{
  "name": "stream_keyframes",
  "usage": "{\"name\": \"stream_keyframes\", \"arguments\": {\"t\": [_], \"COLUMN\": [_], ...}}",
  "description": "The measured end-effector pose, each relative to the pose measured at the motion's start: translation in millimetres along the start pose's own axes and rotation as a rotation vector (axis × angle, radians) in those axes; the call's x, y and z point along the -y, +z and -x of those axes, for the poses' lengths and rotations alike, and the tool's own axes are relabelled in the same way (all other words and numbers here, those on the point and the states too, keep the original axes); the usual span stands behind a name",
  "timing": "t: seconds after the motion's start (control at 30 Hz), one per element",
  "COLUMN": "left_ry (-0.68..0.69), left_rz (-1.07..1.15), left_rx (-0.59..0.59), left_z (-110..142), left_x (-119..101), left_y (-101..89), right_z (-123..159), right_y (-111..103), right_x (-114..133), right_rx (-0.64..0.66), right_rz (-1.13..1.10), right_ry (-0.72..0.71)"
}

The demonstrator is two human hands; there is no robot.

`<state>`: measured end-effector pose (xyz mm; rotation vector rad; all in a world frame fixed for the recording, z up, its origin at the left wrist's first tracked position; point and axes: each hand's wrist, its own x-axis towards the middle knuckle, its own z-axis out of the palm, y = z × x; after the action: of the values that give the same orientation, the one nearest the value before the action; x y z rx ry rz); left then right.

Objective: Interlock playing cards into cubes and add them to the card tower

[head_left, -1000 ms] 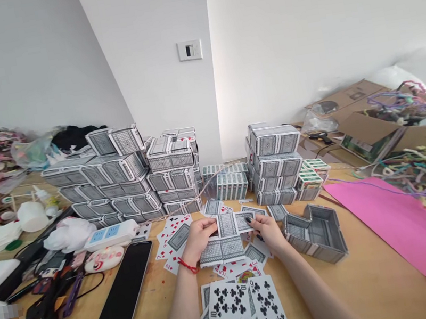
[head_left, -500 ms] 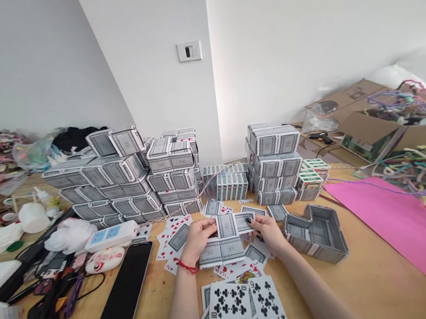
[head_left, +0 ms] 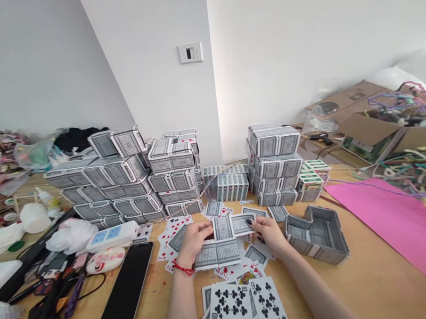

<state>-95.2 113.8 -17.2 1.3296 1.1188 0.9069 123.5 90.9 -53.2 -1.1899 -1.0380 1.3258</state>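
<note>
A piece made of joined playing cards (head_left: 216, 254), grey patterned backs showing, is in front of me above the wooden table. My left hand (head_left: 197, 239) has its fingers closed on the piece's left side; a red cord circles that wrist. My right hand (head_left: 265, 232) pinches a playing card (head_left: 241, 224) that sticks out on the right, its inner end against the upright part of the piece. Under and around both hands lie loose cards, some face up. An open box folded from cards (head_left: 317, 237) sits just right of my right hand.
Stacks of card blocks stand at the back left (head_left: 119, 182) and back right (head_left: 277, 163). A phone (head_left: 127, 286) lies on the left, near a power strip (head_left: 112, 236). Loose cards (head_left: 229, 301) spread between my forearms. Pink paper (head_left: 408, 242) and pipe cleaners (head_left: 425, 169) are on the right.
My left hand and the card piece have shifted slightly left. The card in my right hand now shows more of its length, while the right hand has barely moved.
</note>
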Motion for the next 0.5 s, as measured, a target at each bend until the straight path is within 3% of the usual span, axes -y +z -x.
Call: {"name": "stream_keyframes", "arguments": {"t": [0.3,0.5], "left_ry": [-0.022,-0.030], "left_rz": [0.003,0.003], "left_rx": [-0.024,0.022], "left_z": [1.1,2.5], "left_x": [-1.5,-3.5], "left_y": [-5.9,-3.6], "right_z": [1.5,3.9], "right_y": [-1.2,1.2], "right_x": [2.9,9.1], "right_rx": [-0.002,0.023], "right_rz": [0.018,0.039], "right_ry": [0.005,-0.001]}}
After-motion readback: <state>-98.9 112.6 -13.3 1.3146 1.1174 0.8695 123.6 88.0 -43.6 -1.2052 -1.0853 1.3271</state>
